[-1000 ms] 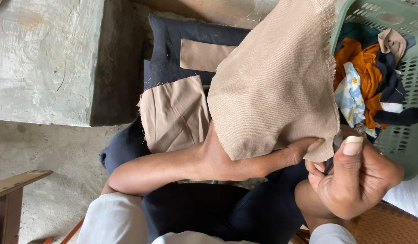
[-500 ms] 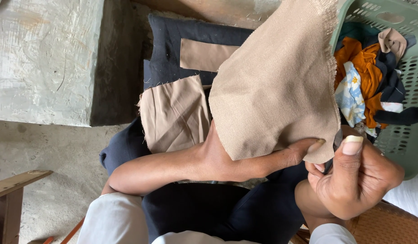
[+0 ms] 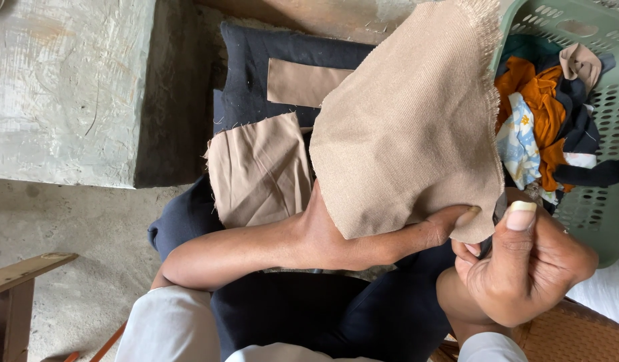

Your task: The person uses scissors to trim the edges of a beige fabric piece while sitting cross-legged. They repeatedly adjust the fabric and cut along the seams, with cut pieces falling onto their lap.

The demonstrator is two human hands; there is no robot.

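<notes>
A tan piece of cloth [image 3: 410, 127] with a frayed edge is held up over my lap. My left hand [image 3: 383, 234] reaches across beneath it, its thumb pressed on the lower edge. My right hand [image 3: 524, 268] pinches the lower right corner of the same cloth between thumb and fingers. Under the cloth, on my dark trousers, lie a folded tan piece [image 3: 259, 171] and a dark navy fabric [image 3: 269, 87] with a small tan rectangle [image 3: 299, 82] on it.
A green plastic laundry basket [image 3: 601, 134] at the right holds orange, floral, navy and tan scraps. A grey concrete block [image 3: 68, 87] stands at the upper left. A wooden edge [image 3: 21, 275] shows at the lower left, a woven seat [image 3: 577, 335] at the lower right.
</notes>
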